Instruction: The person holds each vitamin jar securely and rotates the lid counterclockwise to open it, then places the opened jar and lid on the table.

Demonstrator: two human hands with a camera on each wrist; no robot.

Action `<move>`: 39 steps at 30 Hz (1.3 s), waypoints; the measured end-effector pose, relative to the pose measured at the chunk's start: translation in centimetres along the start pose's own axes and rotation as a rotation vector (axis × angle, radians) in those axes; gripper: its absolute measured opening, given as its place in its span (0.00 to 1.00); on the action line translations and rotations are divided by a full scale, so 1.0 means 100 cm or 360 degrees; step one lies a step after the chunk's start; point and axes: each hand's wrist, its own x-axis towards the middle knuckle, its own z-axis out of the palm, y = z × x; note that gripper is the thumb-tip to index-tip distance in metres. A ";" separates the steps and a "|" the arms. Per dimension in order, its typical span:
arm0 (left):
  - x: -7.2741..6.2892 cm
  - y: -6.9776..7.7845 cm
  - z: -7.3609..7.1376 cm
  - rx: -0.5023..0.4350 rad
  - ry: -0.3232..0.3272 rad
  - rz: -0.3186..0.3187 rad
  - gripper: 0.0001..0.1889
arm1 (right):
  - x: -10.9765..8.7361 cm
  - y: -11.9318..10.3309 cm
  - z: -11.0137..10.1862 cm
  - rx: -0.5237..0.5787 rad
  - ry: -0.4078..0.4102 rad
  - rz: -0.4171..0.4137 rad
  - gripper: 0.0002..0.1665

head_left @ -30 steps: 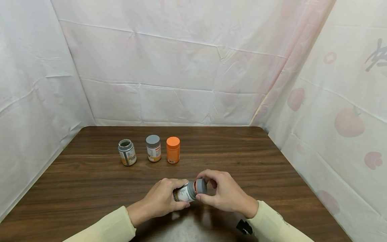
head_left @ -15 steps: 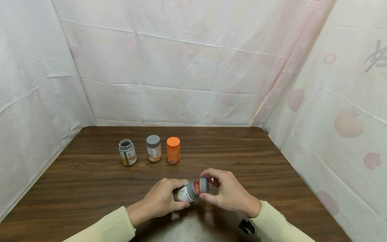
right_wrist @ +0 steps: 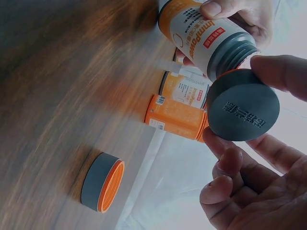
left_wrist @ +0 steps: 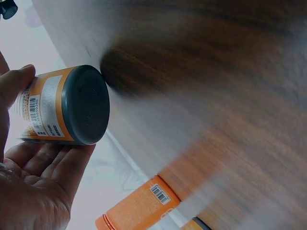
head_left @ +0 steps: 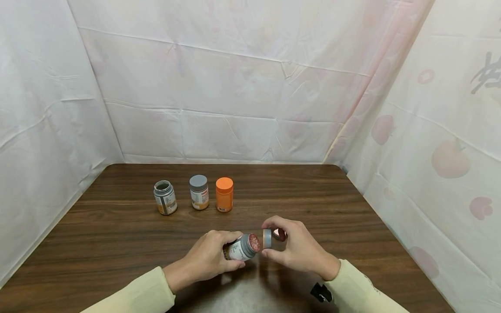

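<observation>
My left hand [head_left: 211, 255] grips a grey bottle [head_left: 239, 249] with a white and orange label, tilted so its mouth points right. Something reddish shows in that mouth. Its dark base [left_wrist: 87, 104] faces the left wrist camera. Between thumb and fingers, my right hand [head_left: 295, 245] pinches a grey screw lid [head_left: 267, 238] with an orange lining. A small gap parts lid and bottle in the head view. The right wrist view shows the lid's embossed top [right_wrist: 243, 105]. Another grey lid [right_wrist: 101, 183], orange inside, lies on the table in that view.
Behind the hands stand an uncapped grey bottle [head_left: 165, 198], a bottle with its grey lid on [head_left: 199, 192], and an orange bottle [head_left: 224, 194]. They rest on a dark wooden table [head_left: 313, 195]. Pale sheets [head_left: 235, 87] hang around it. A black strap [head_left: 322, 292] sits by the right sleeve.
The grey lid has come off the bottle's mouth and moved right with my right hand, uncovering the reddish contents. My left hand and the bottle have hardly moved.
</observation>
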 end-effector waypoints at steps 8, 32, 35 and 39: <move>0.000 -0.001 -0.002 -0.0009 -0.0015 -0.0025 0.24 | -0.002 0.005 -0.001 0.0032 -0.0011 0.0023 0.30; -0.001 0.000 -0.004 -0.0040 -0.0021 -0.0027 0.23 | -0.007 0.006 -0.005 0.0035 0.0029 0.0097 0.31; -0.001 -0.001 -0.005 -0.0043 -0.0012 -0.0029 0.23 | -0.007 0.006 -0.006 0.0028 0.0043 0.0095 0.30; -0.002 -0.001 -0.006 -0.0029 0.0010 -0.0027 0.24 | -0.008 0.007 -0.006 0.0024 0.0086 0.0100 0.31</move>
